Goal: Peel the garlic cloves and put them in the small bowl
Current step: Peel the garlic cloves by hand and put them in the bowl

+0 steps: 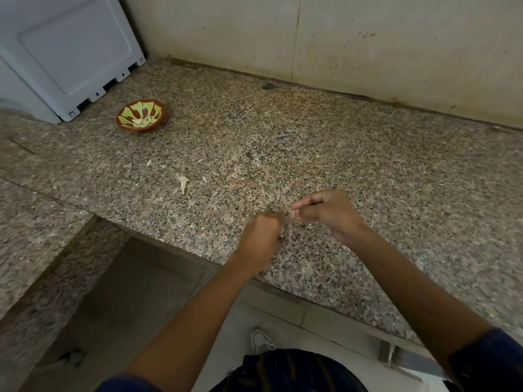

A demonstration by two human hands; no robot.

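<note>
Garlic clove: small pale bit between both hands, above the front part of the counter; mostly hidden, peel state can't be told.
Right hand: fingers curled, thumb and fingertips pinching the clove at its left tip.
Left hand: curled into a fist just beside the right hand, knuckles up; touches the clove area, whether it actually grips clove or skin can't be told.
Small bowl: brown rim, green-yellow petal pattern inside, far left on the counter, well apart from the hands; pale garlic pieces inside.
Garlic skin scraps: few pale bits loose on the counter between bowl and hands.
Counter: speckled granite, L-shaped.
White appliance: back left corner, just behind the bowl.
Wall: beige tile, stained.
Shoe: white, on the floor below.
Writing/brands: none readable.
</note>
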